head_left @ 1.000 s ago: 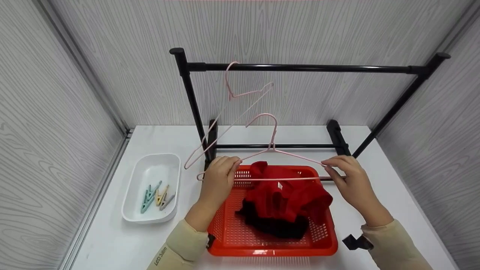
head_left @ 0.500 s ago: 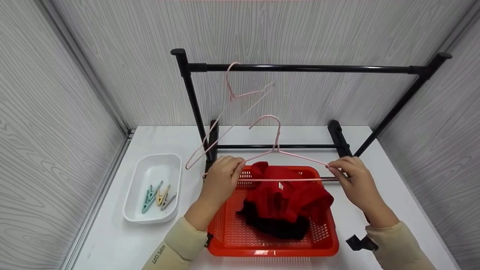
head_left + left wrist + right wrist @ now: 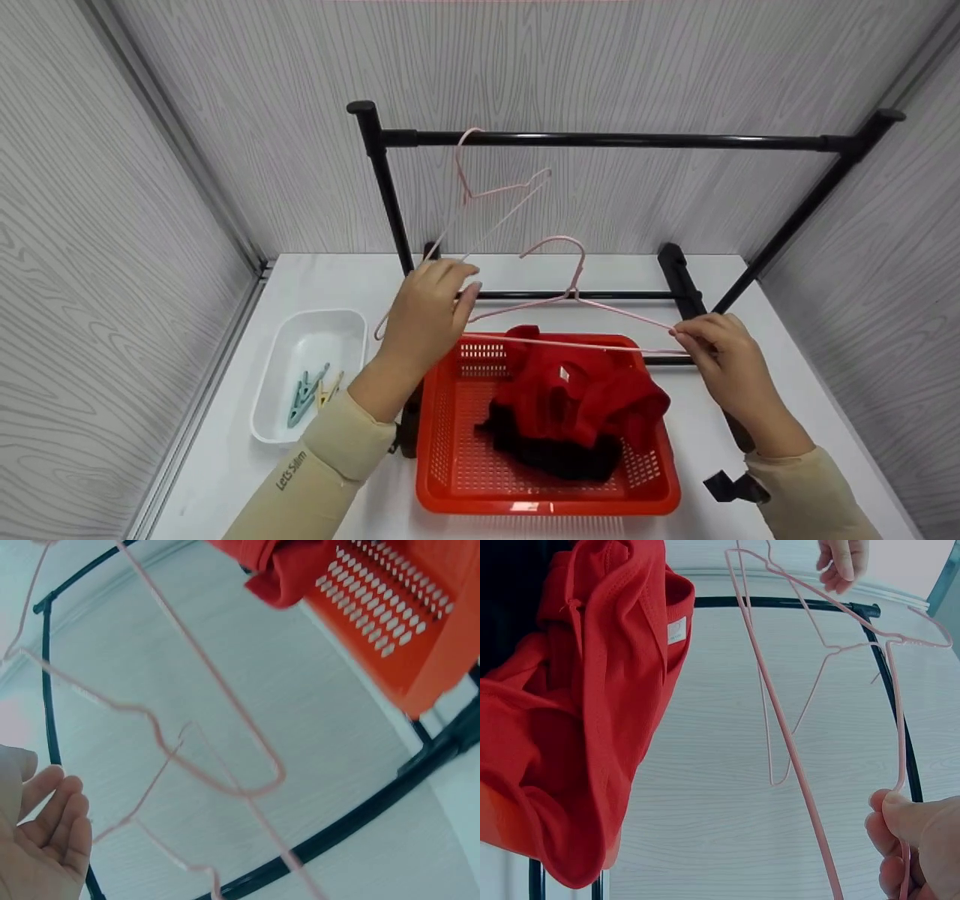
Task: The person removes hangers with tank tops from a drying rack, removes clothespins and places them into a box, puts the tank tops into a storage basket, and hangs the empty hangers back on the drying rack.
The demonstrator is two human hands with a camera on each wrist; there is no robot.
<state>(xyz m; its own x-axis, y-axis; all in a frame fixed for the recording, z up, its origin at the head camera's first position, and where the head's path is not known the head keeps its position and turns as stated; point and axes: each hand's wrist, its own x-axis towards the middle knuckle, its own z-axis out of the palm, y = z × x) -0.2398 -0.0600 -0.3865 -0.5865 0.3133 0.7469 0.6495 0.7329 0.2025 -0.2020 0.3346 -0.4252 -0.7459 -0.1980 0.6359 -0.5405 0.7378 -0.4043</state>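
Observation:
My right hand pinches one shoulder of a pink wire hanger between thumb and fingers. The hanger spans above the basket with its hook upward. Its other end lies beside my left hand, whose fingers are loosely bent around nothing in the left wrist view. A second pink hanger hangs by its hook from the rack's black bar, partly hidden behind my left hand. Below, a red garment with a white label lies bunched over black cloth inside the red perforated basket.
At the left stands a white plastic tray holding green and yellow clothespins; my left sleeve covers part of it. The black rack's feet stand on the white table behind the basket. Grey wood-patterned walls enclose three sides.
My left hand has let go of the hanger and moved up and left, toward the hanging one. My right hand has shifted slightly right with the hanger, whose freed end has risen.

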